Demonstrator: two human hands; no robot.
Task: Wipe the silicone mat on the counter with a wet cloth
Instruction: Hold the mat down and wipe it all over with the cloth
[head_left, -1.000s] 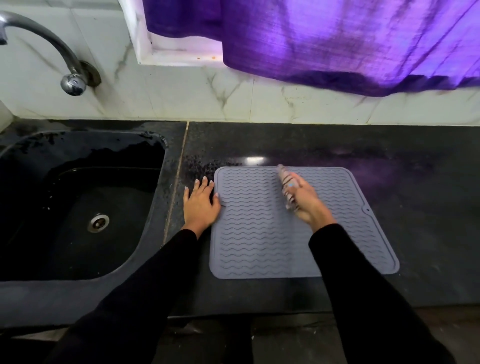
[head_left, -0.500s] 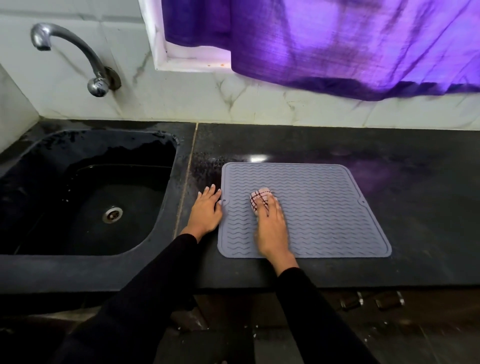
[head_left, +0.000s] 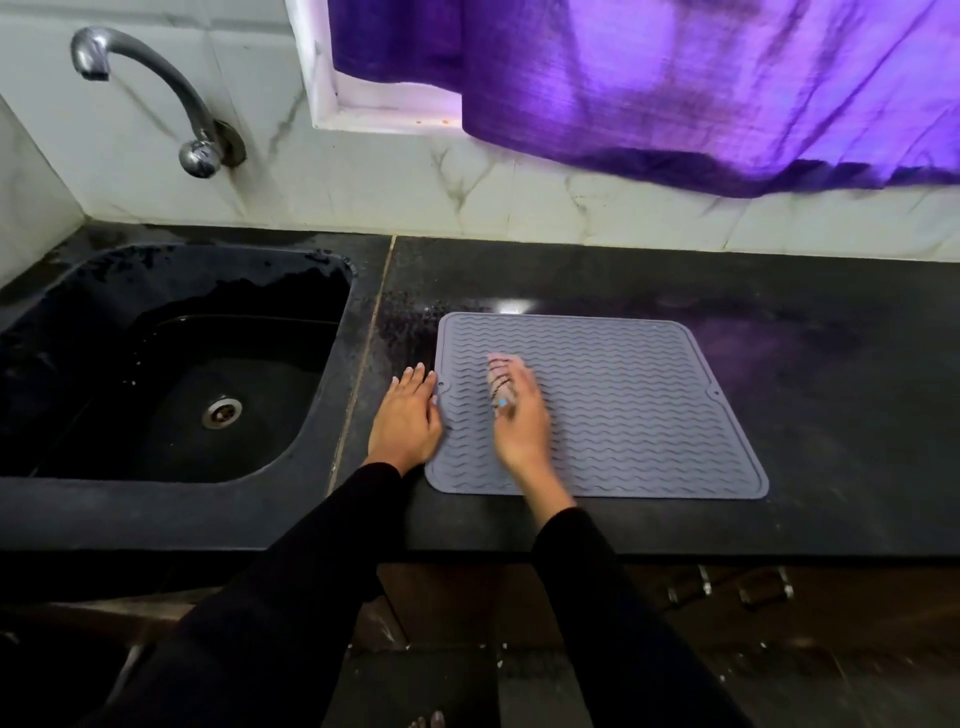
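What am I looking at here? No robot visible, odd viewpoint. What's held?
There is no robot: a person's two bare hands, filmed by one wide-angle camera worn on the head, looking down. On the black stone counter lies a grey ribbed silicone mat. The left hand rests flat at the mat's left edge. The right hand grips a bunched pink checked cloth against the mat. To the left are a black sink and a metal tap; a purple curtain hangs above.

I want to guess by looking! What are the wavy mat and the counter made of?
The mat looks like soft grey silicone or rubber: matte, with moulded wavy ridges. The counter looks like polished black stone, maybe granite: it is speckled and mirrors the light.
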